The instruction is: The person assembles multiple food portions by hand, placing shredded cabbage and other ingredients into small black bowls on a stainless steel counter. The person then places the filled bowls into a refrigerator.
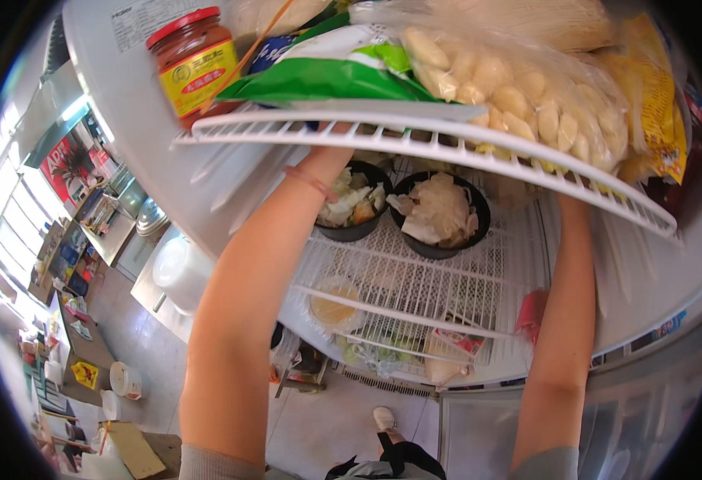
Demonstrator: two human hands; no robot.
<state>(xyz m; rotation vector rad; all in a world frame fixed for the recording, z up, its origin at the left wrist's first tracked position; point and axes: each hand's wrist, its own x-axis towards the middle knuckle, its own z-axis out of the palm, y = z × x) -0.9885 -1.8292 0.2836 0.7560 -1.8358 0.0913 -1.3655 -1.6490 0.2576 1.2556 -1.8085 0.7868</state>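
Note:
Both my forearms reach into a refrigerator below its upper white wire shelf [411, 135]. My left hand [334, 139] is mostly hidden behind the shelf's front edge; only the wrist with a pink band and a bit of the hand show. My right hand lies out of sight behind the same shelf; only its wrist shows. Between the arms, on a lower wire shelf [399, 270], stand two black bowls of food: one with pale leafy vegetable pieces [351, 204] beside my left wrist, the other heaped with pale, thin pieces [438, 210]. What the hands touch is hidden.
The upper shelf bears a red-lidded jar [198, 72], a green and white bag [339, 66], a clear bag of peeled garlic cloves [519, 96] and a yellow packet [657, 96]. Farther down are a round container [334, 303] and bagged greens [387, 354]. A red item [531, 315] is beside my right forearm.

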